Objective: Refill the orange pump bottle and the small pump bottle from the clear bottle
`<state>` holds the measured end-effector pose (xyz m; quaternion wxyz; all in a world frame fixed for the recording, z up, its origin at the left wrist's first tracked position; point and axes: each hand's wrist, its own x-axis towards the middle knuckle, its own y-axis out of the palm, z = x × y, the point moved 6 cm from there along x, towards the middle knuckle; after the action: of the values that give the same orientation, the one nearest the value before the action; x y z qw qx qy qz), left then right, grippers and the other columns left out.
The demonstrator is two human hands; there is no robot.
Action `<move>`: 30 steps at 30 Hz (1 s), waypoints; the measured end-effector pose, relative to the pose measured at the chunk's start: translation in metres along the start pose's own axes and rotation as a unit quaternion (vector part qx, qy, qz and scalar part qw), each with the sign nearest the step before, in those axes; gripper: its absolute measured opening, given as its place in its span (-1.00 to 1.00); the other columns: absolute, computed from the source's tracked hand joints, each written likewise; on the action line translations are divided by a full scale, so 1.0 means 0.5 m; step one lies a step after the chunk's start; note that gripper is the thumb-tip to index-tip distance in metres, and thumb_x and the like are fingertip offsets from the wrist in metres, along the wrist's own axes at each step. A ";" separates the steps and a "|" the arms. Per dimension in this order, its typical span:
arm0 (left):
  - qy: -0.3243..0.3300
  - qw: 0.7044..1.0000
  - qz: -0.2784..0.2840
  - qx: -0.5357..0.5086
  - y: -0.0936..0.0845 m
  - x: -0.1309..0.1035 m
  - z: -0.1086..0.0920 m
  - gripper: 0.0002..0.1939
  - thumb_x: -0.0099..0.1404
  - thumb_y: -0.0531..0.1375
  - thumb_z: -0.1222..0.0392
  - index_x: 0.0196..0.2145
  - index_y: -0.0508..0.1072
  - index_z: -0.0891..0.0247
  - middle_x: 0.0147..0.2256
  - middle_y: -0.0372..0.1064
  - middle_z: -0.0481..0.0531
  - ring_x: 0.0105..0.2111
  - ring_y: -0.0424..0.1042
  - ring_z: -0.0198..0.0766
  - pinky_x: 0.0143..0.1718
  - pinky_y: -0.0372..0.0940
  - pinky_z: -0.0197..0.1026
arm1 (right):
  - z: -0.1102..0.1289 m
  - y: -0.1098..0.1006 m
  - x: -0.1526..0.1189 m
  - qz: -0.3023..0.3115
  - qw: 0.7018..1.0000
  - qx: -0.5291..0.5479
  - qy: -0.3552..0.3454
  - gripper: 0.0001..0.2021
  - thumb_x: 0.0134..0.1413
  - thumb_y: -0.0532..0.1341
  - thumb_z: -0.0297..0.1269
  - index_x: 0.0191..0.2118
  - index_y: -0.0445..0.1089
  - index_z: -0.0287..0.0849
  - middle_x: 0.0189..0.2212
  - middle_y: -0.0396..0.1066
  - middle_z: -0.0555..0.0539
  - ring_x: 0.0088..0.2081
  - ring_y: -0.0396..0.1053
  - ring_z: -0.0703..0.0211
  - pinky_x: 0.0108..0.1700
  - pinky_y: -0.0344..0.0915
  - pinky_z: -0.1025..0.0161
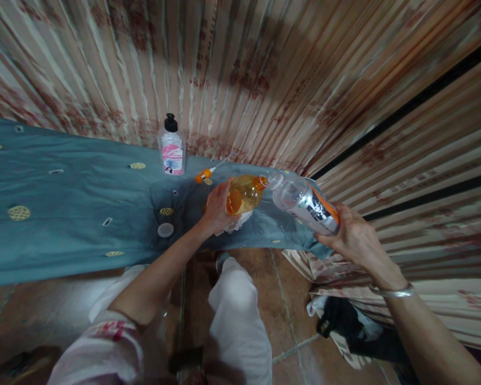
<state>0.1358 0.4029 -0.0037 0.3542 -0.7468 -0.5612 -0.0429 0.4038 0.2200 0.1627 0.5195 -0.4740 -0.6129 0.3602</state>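
My left hand (pixel 218 208) is closed round an amber see-through bottle (pixel 248 192), tilted so its neck points right. In my right hand (pixel 353 232) is a clear plastic bottle (pixel 299 199) with an orange and dark label, gripped near its base and tipped to the left. The two bottle mouths meet or almost meet; whether they touch I cannot tell. Just behind the amber bottle lies an orange pump top (pixel 204 174) with a thin tube. Something white and frilly (pixel 239 222) shows beneath the amber bottle, mostly hidden.
A clear bottle with a black cap and pink label (pixel 172 152) stands at the back of the teal cloth (pixel 76 198). A round whitish cap (pixel 165 230) lies nearer the front. Pleated curtains (pixel 224 80) hang behind and at right. Dark items (pixel 344 326) lie on the tiled floor.
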 end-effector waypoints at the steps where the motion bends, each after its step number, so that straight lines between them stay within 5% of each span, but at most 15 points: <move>1: 0.001 1.000 -0.001 0.000 0.000 0.000 0.000 0.26 -0.09 0.54 0.09 0.46 0.02 0.21 0.29 0.31 0.33 0.26 0.34 0.27 0.33 0.21 0.31 | 0.000 0.000 0.000 0.003 1.000 0.001 0.003 -0.28 -0.02 0.31 0.02 0.21 0.32 -0.32 -0.14 0.57 -0.34 -0.17 0.55 -0.29 -0.17 0.51 -0.06; 30: 0.003 1.000 0.009 0.000 0.000 0.000 -0.004 0.26 -0.09 0.53 0.11 0.45 0.00 0.25 0.30 0.30 0.36 0.27 0.34 0.28 0.34 0.19 0.30 | 0.004 -0.003 -0.002 -0.010 1.000 0.009 -0.004 -0.27 0.02 0.29 0.02 0.24 0.29 -0.33 -0.07 0.56 -0.40 -0.11 0.56 -0.37 -0.10 0.52 -0.14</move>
<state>0.1365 0.4017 -0.0025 0.3560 -0.7519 -0.5533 -0.0417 0.4013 0.2186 0.1631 0.5252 -0.4615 -0.6162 0.3626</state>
